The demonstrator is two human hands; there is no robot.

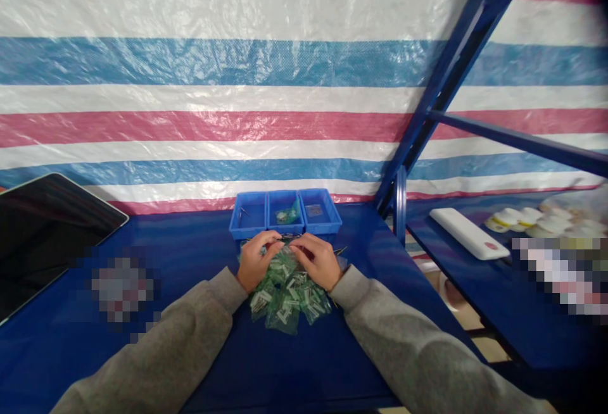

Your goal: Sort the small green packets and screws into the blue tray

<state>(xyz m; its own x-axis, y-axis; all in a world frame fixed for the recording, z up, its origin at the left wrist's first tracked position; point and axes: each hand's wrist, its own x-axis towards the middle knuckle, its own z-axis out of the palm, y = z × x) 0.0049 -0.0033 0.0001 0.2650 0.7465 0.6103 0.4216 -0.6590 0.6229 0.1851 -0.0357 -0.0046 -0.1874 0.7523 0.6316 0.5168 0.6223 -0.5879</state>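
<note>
Several small green plastic bags (285, 313) holding white and metal pieces lie piled on the blue table (294, 376). Over the far end of this pile, my left hand (254, 262) is closed, thumb against fingertips. My right hand (319, 262) mirrors it just to the right, also pinching. Dark thin pieces (287, 237) show between the two sets of fingertips, but I cannot make out what exactly is held. Right behind the hands stand three joined blue bins (251, 233). A green bag (287, 213) is in the middle one. A thin metal piece lies in the left bin.
At the left stands a dark screen (47, 230) with a pale edge. A blue metal frame (413, 129) rises at the right. Beyond it, a second table (479, 294) bears a white oblong box (468, 233) and several white rolls (510, 219). Striped sheeting hangs behind.
</note>
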